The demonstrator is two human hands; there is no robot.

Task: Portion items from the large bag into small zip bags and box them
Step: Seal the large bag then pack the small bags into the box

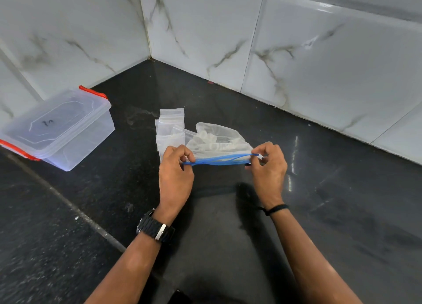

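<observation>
Opening step, by the look of it: the large bag lies on the black counter with its blue zip strip facing the person, stretched between both hands. Left hand pinches the strip's left end, fingers curled tight on it; right hand pinches the right end at the small white slider tab. The strip shows a narrow gap, so the mouth seems partly open; how far, hard to tell. Pale items sit inside the bag, blurred. Small zip bags are stacked just left of and partly under the large bag. The lidded clear box with red clips sits well left of the large bag. Next likely needs the mouth pulled wide, then a hand reaching in for items.
</observation>
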